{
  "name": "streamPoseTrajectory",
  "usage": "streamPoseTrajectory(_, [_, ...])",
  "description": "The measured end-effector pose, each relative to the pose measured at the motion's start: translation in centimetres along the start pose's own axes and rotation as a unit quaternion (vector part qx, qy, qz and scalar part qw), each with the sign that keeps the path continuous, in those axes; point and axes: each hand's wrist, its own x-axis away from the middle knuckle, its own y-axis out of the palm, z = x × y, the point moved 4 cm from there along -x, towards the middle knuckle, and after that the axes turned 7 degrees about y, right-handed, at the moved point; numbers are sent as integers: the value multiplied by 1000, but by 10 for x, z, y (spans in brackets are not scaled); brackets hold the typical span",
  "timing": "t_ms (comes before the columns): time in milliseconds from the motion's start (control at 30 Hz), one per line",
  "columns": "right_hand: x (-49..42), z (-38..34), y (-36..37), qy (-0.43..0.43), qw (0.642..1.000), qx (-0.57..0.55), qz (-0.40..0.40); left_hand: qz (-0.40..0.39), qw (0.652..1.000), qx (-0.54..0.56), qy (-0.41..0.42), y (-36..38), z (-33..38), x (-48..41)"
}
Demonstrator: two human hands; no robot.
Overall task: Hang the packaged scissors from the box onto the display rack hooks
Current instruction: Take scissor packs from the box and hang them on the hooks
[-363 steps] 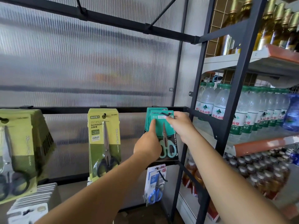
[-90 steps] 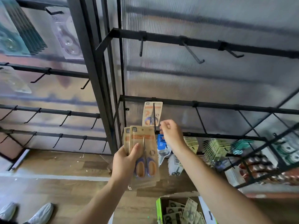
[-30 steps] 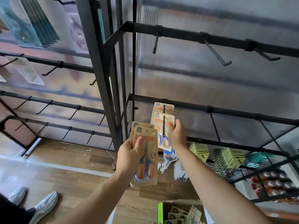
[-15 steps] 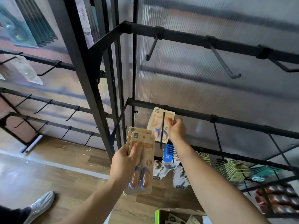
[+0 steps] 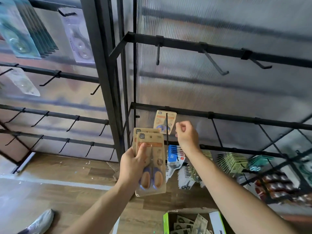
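Note:
My left hand (image 5: 133,163) grips a small stack of tan scissor packs (image 5: 152,159) with orange and purple handles, thumb across the front card. A matching pack (image 5: 163,121) hangs on a black hook (image 5: 167,127) of the middle rail. Just right of that hook is my right hand (image 5: 186,134), its fingers loosely curled and holding nothing. The green-edged box (image 5: 194,222) with several more packs sits on the floor below.
Empty hooks (image 5: 215,62) line the upper rail, and more jut from the rails (image 5: 72,119) on the left rack. Blue, white and green scissor packs (image 5: 231,162) hang lower right. A black upright post (image 5: 104,76) divides the racks. A grey shoe (image 5: 41,222) is at bottom left.
My right hand has let go of the tan pack, which now hangs on the hook, and has drawn back to the right. The left hand still holds its stack.

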Motion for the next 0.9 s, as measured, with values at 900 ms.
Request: streamPoseTrajectory(900, [91,12,-32,48,996,-15,-74,17,999,-24,19,-15,-2,29])
